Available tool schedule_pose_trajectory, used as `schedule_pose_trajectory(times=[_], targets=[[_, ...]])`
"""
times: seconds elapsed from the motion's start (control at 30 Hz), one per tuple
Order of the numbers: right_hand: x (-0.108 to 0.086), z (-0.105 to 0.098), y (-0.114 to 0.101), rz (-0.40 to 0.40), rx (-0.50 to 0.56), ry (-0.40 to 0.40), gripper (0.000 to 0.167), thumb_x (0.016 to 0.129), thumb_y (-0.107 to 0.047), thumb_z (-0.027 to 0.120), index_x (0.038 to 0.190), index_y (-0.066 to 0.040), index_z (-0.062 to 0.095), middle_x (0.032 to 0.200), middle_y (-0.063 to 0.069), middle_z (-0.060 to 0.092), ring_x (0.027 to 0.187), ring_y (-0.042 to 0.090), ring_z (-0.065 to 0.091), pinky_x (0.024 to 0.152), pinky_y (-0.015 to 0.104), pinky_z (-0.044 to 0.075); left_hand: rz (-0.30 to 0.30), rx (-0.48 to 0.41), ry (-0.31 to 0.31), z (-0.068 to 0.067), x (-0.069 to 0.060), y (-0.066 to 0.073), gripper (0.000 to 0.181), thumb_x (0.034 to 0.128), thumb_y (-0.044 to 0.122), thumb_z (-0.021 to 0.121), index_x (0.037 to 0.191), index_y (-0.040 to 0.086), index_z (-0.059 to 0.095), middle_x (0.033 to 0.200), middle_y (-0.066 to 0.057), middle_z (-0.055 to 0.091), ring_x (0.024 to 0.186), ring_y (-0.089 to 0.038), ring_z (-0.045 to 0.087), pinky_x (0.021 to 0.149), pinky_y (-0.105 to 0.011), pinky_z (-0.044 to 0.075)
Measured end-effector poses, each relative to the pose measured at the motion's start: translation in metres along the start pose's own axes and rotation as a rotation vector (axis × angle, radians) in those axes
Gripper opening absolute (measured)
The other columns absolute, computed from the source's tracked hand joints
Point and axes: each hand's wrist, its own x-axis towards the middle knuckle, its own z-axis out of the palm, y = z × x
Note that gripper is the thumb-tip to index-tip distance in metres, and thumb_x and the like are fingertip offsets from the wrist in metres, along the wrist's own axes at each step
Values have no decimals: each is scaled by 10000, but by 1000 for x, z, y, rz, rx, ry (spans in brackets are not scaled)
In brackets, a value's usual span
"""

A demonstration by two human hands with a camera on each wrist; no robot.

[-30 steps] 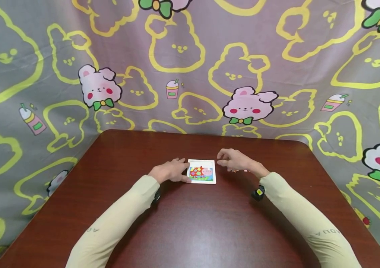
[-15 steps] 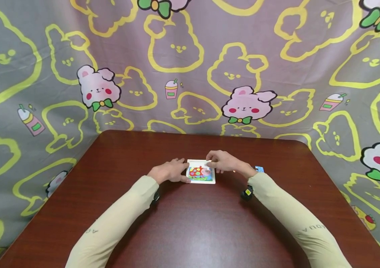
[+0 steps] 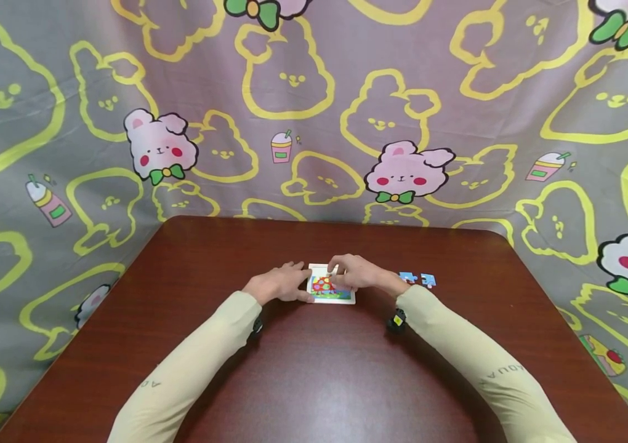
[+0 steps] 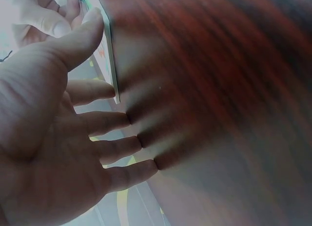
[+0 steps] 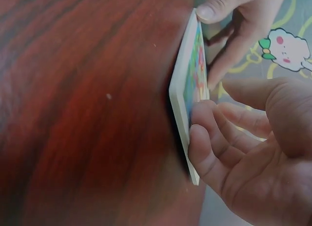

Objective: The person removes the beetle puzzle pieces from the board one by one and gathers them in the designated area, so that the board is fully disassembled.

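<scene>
A white-framed picture puzzle (image 3: 350, 301) lies flat on the table, showing a red spotted figure over green and blue; its upper strip is white. My left hand (image 3: 279, 283) rests at its left side, fingers spread and nearly straight, thumb and index at the frame's edge (image 4: 115, 75) and the other fingertips on the table. My right hand (image 3: 357, 272) is over the puzzle's right part with bent fingers, two fingertips (image 5: 199, 138) close to the frame (image 5: 179, 97). Whether a piece is between its thumb and fingers cannot be seen.
Two blue puzzle pieces, one (image 3: 409, 277) nearer my right wrist and one (image 3: 428, 280) beside it, lie on the brown table (image 3: 314, 369). A patterned cloth (image 3: 314, 123) hangs behind the table and at its sides.
My right hand has moved left from beside the puzzle to over it, uncovering the two blue pieces. My left hand has stayed in place.
</scene>
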Motion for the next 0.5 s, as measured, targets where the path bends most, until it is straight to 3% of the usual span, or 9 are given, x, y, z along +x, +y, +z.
schedule_pose_trajectory(times=[0.23,0.5], targets=[[4,8,-2,1,-22,13,222,995,-169,687,1186,-58,663,896,62,733,575,126,618,545,266,532,7,-1,-2,0,0,1,785,990,521,665,1612,132,387,1696,-218,252,1576,-431,207,1243,-587,279],[14,17,-9,21,-155,66,247,961,-247,755,1137,-82,704,978,59,733,836,134,653,740,283,530,17,13,9,-1,1,-1,775,990,518,666,1604,129,397,1692,-230,254,1570,-448,212,1239,-594,281]])
